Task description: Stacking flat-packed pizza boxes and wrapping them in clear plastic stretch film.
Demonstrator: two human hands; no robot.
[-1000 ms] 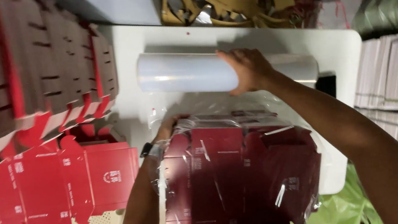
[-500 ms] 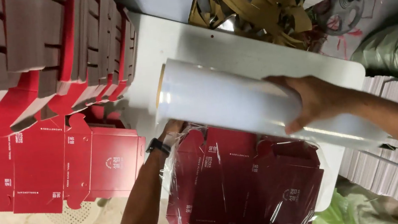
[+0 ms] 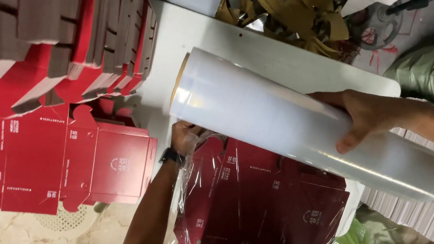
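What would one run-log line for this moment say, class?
right hand: grips stretch film roll, tilted | left hand: on film-wrapped stack of red carton blanks | surface: white table

Glossy clear plastic film roll [image 3: 306, 127]; matt red cardboard box blanks [image 3: 259, 199].

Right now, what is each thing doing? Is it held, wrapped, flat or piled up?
Roll of clear film: lifted, tilted, held over the table.
Right hand: gripping the roll at its middle.
Left hand: on the film at the bundle's top edge.
Bundle of red cartons: flat, covered in clear film.
Flat red cartons: unfolded, unwrapped, lying left.
Stacked cartons: piled, leaning.
White table: partly covered.
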